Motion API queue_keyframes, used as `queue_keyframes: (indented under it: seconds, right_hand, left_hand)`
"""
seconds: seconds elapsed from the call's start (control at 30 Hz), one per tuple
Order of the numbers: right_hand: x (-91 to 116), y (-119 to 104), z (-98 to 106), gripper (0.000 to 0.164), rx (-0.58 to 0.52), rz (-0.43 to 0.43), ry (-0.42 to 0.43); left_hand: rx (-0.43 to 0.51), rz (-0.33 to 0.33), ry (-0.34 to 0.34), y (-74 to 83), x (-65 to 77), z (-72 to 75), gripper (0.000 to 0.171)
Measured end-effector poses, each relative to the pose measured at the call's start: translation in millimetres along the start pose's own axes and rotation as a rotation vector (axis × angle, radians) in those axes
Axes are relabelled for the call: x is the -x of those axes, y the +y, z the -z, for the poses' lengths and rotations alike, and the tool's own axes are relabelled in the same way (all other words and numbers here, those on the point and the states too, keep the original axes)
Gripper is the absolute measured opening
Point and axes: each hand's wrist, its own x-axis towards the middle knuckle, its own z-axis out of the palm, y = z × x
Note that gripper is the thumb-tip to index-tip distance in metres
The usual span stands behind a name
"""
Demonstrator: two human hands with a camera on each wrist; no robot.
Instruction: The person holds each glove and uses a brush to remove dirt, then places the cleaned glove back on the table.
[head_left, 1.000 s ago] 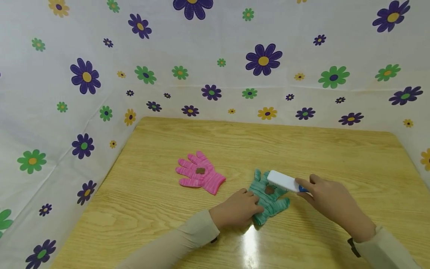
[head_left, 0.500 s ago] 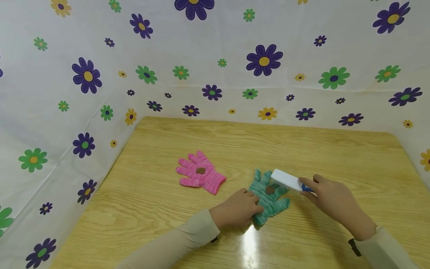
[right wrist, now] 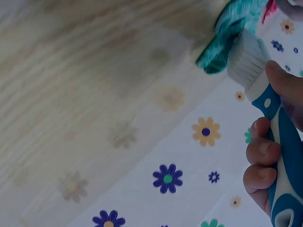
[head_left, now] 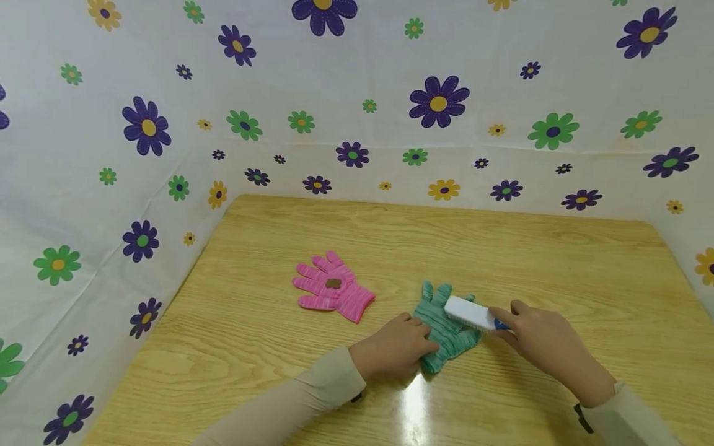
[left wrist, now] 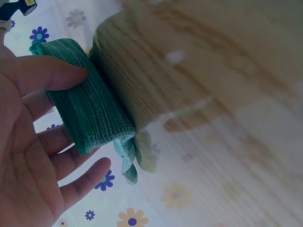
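Note:
A green striped knit glove [head_left: 437, 331] lies on the table, fingers pointing away. My left hand [head_left: 393, 348] holds it at the cuff; in the left wrist view the thumb lies over the cuff [left wrist: 94, 104] with fingers behind it. My right hand [head_left: 546, 341] grips the blue and white handle of a scrubbing brush [head_left: 470, 313]. The white bristles [right wrist: 246, 59] face down and meet the glove in the right wrist view. The brush head hides the middle of the glove in the head view.
A pink striped glove [head_left: 348, 297] lies flat to the left, with a brown smear [head_left: 333, 283] on its palm. The wooden table [head_left: 268, 384] meets a white flower-print cloth [head_left: 329, 74] at the back and sides.
The brush first shifts slightly right and away, then comes back left and nearer, now covering the brown spot seen earlier on the green glove. My left hand keeps its place.

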Motion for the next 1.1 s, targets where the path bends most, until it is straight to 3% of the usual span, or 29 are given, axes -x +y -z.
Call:
queue_keyframes:
  seconds: [0.13,0.3,0.37,0.4,0.57,0.7,0.87,1.03,1.1]
  right_hand:
    - [3,13,5,0.034,0.023,-0.018,0.034]
    - [4,19,10,0.08,0.017,-0.055,0.092]
    - [2,15,11,0.081,0.007,-0.052,0.109]
    - [0,12,11,0.078,0.004,-0.042,0.113]
    - [-6,-10,4,0.033,-0.01,0.028,0.052]
    - [-2,-17,0,0.036,-0.003,0.022,0.005]
    - [8,-1,-2,0.032,-0.003,0.012,0.035]
    - [13,21,1,0.075,0.021,-0.011,0.149]
    - [14,26,4,0.078,0.028,-0.023,0.182]
  left_hand:
    - [-0.006,0.004,0.006,0.2,-0.4,0.6,0.022]
    - [-0.005,-0.002,0.008,0.2,0.2,0.9,0.021]
    - [-0.002,-0.005,0.009,0.3,0.0,0.1,0.021]
    - [0.0,-0.005,0.009,0.4,-0.2,-0.6,0.021]
    - [0.011,0.001,-0.005,1.2,-2.0,-0.9,0.021]
    - [0.037,0.002,-0.019,2.5,-4.8,0.2,0.022]
    - [0.026,0.006,-0.006,2.2,-6.7,-0.5,0.021]
    - [0.001,0.008,0.008,1.5,-6.5,-0.3,0.02]
    - [-0.005,0.003,0.011,1.9,-6.2,1.2,0.019]
